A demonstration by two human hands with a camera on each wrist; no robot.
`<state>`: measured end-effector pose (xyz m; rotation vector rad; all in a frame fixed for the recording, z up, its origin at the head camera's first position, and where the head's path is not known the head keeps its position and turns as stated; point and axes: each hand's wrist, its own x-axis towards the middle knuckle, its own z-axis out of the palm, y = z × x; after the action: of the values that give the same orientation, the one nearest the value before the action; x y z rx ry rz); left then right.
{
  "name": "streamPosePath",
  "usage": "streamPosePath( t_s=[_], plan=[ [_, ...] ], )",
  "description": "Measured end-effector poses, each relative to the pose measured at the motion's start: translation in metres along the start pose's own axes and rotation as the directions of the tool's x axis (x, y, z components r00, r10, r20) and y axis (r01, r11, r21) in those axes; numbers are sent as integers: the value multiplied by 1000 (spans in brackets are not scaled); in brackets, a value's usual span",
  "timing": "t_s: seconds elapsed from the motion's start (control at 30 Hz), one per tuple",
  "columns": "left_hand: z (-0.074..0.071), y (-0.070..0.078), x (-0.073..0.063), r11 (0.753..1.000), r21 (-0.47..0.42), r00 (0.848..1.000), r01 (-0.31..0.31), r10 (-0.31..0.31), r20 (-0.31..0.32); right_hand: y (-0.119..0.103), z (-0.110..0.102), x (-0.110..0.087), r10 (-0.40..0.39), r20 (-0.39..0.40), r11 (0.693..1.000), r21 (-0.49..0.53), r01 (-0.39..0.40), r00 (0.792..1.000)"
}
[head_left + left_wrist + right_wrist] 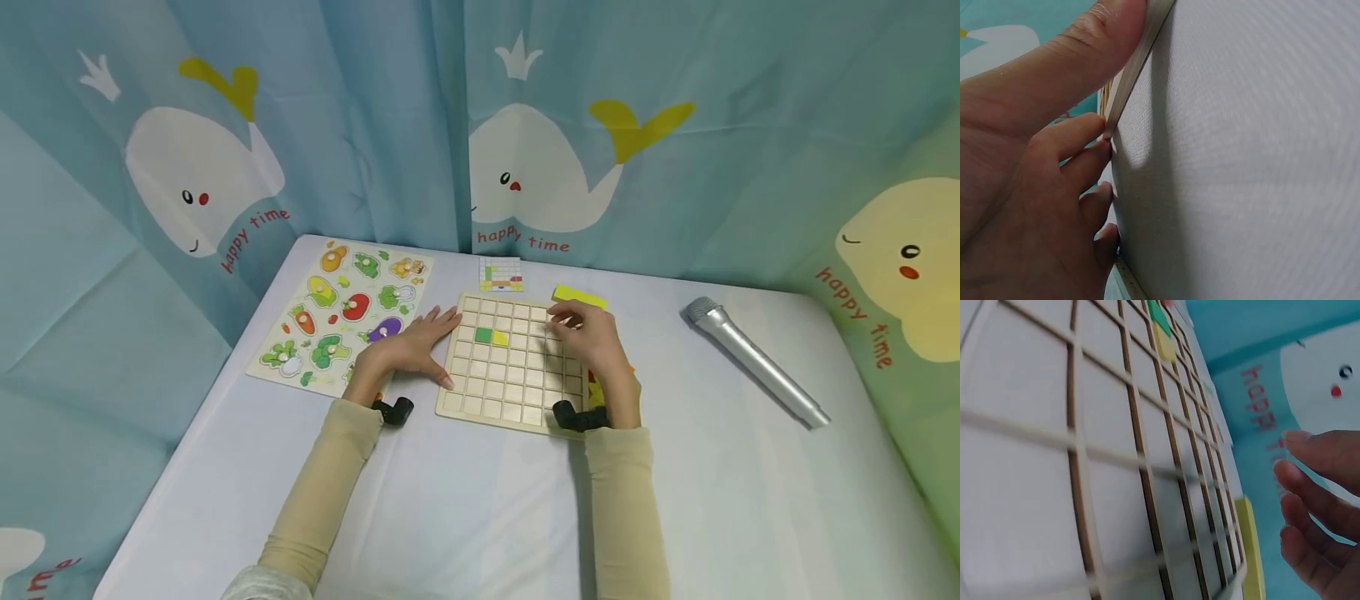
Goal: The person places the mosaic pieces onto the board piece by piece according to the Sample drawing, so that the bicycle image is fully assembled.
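Note:
A wooden grid board (491,390) lies on the white table, with a green square tile (483,335) and a yellow tile (500,338) with a rounded side next to each other in its cells. My left hand (408,346) rests at the board's left edge, thumb and fingertips touching the rim, as the left wrist view also shows. Above the board's upper right part hovers my right hand (596,337). Its fingers (1319,490) are loosely bent, and nothing shows between them in the right wrist view. Red and yellow pieces (595,392) lie partly hidden beside the board's right edge.
Behind the board are a small printed pattern card (500,273) and a yellow strip-like piece (580,297). To the left lies a vegetable peg puzzle (300,287); a silver microphone (757,362) lies at the right. A patterned curtain (360,125) borders the table's back.

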<state>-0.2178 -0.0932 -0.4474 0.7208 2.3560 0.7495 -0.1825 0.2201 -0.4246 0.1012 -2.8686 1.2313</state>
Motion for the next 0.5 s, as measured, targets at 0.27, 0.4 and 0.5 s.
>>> streamPosePath(
  t_s=[0.27, 0.4, 0.5],
  plan=[
    [0, -1, 1, 1000, -9, 1000, -7, 7, -5, 25, -25, -13, 55, 9, 998, 15, -55, 998],
    [0, -1, 1, 1000, -12, 1000, -7, 7, 1, 35, -35, -19, 76, 24, 997, 25, -76, 997],
    [0, -2, 1, 1000, -5, 1000, -4, 4, 6, 42, -42, -24, 104, 40, 994, 22, -105, 994]
  ],
)
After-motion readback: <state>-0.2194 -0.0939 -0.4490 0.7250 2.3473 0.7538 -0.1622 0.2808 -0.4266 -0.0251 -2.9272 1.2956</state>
